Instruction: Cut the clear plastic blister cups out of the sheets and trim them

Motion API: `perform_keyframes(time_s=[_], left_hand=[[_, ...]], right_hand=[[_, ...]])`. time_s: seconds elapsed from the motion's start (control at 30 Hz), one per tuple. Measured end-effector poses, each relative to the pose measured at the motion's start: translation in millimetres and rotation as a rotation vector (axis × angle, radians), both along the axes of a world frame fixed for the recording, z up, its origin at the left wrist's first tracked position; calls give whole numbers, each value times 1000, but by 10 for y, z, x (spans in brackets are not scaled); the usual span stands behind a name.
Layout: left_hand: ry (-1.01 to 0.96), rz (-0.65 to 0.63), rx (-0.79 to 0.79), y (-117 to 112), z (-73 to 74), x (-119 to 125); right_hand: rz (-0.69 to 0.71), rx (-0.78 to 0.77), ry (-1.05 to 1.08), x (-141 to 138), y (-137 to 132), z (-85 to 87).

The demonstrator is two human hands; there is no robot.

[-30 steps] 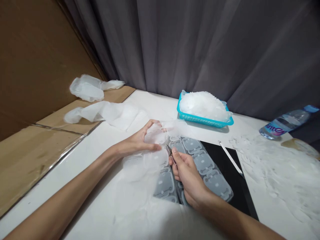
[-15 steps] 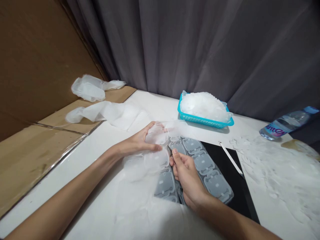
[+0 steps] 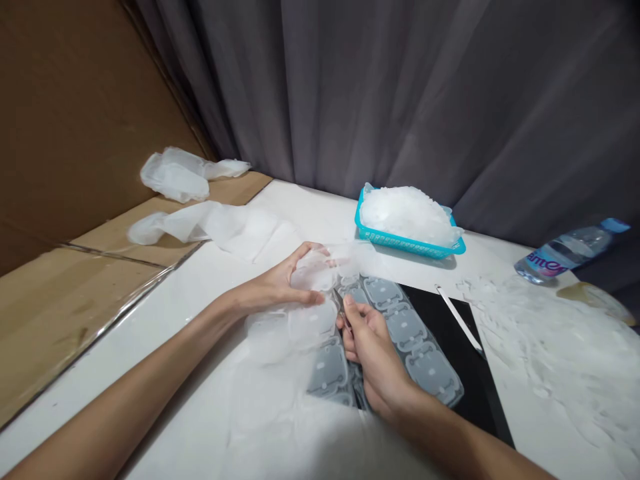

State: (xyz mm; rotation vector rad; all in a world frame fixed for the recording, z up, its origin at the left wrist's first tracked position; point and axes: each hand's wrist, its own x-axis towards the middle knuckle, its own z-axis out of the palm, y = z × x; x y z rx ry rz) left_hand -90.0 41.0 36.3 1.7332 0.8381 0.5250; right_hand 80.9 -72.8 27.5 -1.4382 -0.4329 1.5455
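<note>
A translucent plastic sheet (image 3: 310,323) with rounded cut shapes is spread over the white table and part of a black mat. My left hand (image 3: 295,280) has its thumb on top of the sheet and its fingers showing dimly through it. My right hand (image 3: 367,340) pinches what look like small metal tweezers (image 3: 342,315), their points down at the sheet near my left thumb. Most of the tool is hidden in my fingers. Over the black mat (image 3: 450,320), rows of rounded pieces (image 3: 407,327) look grey.
A blue basket (image 3: 410,248) heaped with white translucent pieces stands at the back. A slim white tool (image 3: 457,320) lies on the mat's right side. Loose film scraps (image 3: 550,353) and a tilted water bottle (image 3: 565,253) are at right; crumpled film (image 3: 180,177) lies on cardboard (image 3: 95,293) at left.
The right hand's tool tip has dipped slightly and shows less between the fingers. My left hand has stayed in place. The view has shifted very slightly.
</note>
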Motion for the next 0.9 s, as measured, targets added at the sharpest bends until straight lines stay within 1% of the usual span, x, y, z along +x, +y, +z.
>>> perform_keyframes(time_s=[0.1,0.27,0.4,0.7,0.9], left_hand=[[-18,-6,6,1,7,2],[-50,-2,-20,6,-39,-4],[-72,6,-50,13,-86,-13],[-46,15,-10,16,-79,-15],[-49,23,-26,22,-106,-28]], right_hand=[[-41,5,0,4,35,5],[-22,33,17,18,50,-41],[-30,29,42,3,43,-43],[-109,74,44,-46,17,-57],[-116,129,48,-58,1,-108]])
